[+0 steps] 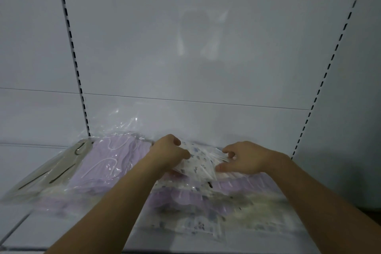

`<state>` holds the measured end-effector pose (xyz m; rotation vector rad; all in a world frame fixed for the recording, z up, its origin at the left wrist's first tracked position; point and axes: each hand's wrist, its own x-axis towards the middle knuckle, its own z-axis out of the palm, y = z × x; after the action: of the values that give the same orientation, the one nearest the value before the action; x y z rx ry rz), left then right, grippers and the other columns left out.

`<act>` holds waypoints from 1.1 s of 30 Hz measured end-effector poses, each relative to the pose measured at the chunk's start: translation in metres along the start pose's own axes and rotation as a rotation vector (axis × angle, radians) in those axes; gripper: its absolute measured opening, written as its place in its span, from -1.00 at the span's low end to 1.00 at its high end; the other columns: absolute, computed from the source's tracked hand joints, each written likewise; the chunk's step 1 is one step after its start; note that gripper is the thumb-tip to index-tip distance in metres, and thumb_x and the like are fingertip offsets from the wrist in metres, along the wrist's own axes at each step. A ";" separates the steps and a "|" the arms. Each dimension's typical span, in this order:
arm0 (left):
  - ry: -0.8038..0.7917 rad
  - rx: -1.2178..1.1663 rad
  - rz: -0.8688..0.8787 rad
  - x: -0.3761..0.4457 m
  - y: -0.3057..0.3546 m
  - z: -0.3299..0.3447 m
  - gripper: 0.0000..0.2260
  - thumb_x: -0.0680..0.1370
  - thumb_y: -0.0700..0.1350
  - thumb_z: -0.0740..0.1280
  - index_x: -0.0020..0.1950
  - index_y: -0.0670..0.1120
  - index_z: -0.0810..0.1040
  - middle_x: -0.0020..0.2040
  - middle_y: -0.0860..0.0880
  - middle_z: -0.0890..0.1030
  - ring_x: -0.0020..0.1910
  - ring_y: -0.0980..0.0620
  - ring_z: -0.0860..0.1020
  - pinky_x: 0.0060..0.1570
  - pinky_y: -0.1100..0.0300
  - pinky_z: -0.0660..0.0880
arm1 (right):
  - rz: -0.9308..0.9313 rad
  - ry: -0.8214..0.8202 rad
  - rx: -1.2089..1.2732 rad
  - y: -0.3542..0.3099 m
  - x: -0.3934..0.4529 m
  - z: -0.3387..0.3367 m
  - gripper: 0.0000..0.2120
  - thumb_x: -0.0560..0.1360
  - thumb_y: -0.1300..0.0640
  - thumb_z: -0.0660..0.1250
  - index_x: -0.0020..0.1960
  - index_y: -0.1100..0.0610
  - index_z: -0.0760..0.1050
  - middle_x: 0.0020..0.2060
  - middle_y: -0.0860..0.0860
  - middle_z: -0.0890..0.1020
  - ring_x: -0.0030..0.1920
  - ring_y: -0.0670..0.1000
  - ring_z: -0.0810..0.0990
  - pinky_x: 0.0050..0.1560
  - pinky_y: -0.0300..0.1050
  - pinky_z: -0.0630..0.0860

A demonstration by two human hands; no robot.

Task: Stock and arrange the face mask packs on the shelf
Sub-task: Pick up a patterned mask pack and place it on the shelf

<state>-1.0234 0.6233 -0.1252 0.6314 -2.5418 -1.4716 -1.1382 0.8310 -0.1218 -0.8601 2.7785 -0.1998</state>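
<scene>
Face mask packs lie on the white shelf [61, 231]: a clear pack of lilac masks [107, 163] at the left, then a patterned pack [201, 163] lifted above the pile at the centre. The left hand [169, 151] pinches the patterned pack's left edge with curled fingers. The right hand [245, 158] pinches its right edge.

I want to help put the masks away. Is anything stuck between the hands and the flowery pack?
No. The left hand and right hand already pinch the flowery pack from both sides. It sits on purple packs on the shelf, and nothing visible blocks it.
</scene>
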 end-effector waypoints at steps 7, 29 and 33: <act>-0.057 -0.052 -0.008 0.007 -0.001 -0.011 -0.79 0.47 -0.37 0.38 -0.06 -0.09 0.47 -0.09 -0.14 0.46 -0.18 -0.10 0.45 -0.16 0.08 0.52 | -0.088 0.252 -0.030 -0.004 0.005 -0.016 -0.84 0.51 0.11 0.27 -0.15 0.15 0.57 -0.28 0.01 0.61 -0.25 0.05 0.57 -0.28 -0.10 0.41; 0.017 -0.269 -0.081 0.024 0.019 0.005 -0.42 0.50 -0.33 0.39 0.49 -0.16 0.30 0.22 -0.20 0.44 0.03 -0.20 0.59 -0.18 -0.03 0.67 | -0.173 -0.144 0.334 -0.004 -0.015 0.000 -0.35 0.43 -0.05 0.42 0.49 -0.20 0.33 0.40 -0.16 0.46 0.35 -0.07 0.47 0.38 -0.06 0.42; -0.133 -0.515 -0.139 0.020 0.026 -0.003 -0.84 0.56 -0.35 0.32 0.12 -0.29 0.44 -0.01 -0.31 0.59 -0.20 -0.20 0.66 -0.18 -0.03 0.69 | -0.248 -0.052 0.194 -0.008 -0.016 0.007 -0.04 0.25 -0.37 0.53 0.53 -0.25 0.19 0.39 -0.30 0.39 0.32 -0.15 0.44 0.38 -0.08 0.42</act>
<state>-1.0477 0.6238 -0.1027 0.6474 -2.0898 -2.1682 -1.1188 0.8332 -0.1242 -1.1381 2.5465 -0.4721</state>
